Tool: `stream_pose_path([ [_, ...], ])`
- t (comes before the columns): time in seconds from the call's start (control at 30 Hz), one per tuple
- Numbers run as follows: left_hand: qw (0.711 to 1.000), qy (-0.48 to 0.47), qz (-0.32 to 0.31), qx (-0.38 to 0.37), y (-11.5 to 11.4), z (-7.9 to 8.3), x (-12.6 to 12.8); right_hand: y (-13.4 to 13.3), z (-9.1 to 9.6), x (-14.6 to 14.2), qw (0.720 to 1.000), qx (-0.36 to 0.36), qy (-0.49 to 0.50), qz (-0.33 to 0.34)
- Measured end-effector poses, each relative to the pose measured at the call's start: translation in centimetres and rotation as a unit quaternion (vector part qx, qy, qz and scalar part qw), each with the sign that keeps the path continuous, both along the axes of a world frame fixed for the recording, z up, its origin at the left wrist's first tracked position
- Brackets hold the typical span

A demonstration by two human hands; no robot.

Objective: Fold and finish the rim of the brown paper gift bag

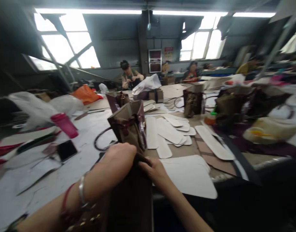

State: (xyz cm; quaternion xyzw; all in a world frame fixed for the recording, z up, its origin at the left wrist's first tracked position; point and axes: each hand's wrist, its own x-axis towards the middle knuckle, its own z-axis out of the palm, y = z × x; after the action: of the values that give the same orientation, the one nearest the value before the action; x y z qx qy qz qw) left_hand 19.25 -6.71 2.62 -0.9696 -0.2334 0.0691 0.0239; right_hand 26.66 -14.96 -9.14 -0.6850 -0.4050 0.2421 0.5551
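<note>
Both of my hands grip the top edge of a dark brown bag (129, 196) that stands right in front of me at the table's near edge. My left hand (120, 156) is curled into a fist over the bag's rim. My right hand (154, 170) pinches the same rim from the right side. Just beyond them stands another brown bag (128, 127) with dark red trim and a round handle.
Several white oblong panels (169, 132) lie spread on the table (72, 167), with a larger white sheet (191, 175) at the near right. A pink bottle (64, 125) and a phone (67, 149) lie to the left. More bags (192, 101) stand farther back. Two people sit across the room.
</note>
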Motion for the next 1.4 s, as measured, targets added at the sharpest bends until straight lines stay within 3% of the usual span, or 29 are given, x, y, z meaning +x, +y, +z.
stream_pose_path([
  [0.07,0.999,0.037,0.006,0.021,0.3,0.1,-0.5,-0.1,-0.7,0.0,0.999,0.013,0.045,0.017],
  [0.2,0.998,0.053,0.004,0.037,-0.1,-0.1,0.9,-1.0,-1.7,0.3,0.994,0.018,0.104,-0.004],
  [0.47,0.996,0.077,-0.014,0.037,-1.1,-0.2,1.1,-1.1,-3.1,0.0,0.989,0.025,0.14,-0.034],
  [0.73,0.996,0.069,0.001,0.056,-2.2,-0.6,0.2,-1.1,-3.6,-0.6,0.993,0.041,0.075,-0.08],
  [1.07,0.997,0.028,0.039,0.065,-1.8,-0.7,-2.7,-1.1,-2.2,-1.7,0.991,0.073,-0.06,-0.099],
  [1.27,0.991,-0.11,0.013,-0.079,-0.7,-1.3,-5.5,-0.7,-1.3,-2.2,0.982,0.102,-0.141,-0.072],
  [1.4,0.978,-0.152,0.008,-0.145,-0.1,-1.0,-6.9,-0.7,-0.7,-2.6,0.975,0.11,-0.182,-0.058],
])
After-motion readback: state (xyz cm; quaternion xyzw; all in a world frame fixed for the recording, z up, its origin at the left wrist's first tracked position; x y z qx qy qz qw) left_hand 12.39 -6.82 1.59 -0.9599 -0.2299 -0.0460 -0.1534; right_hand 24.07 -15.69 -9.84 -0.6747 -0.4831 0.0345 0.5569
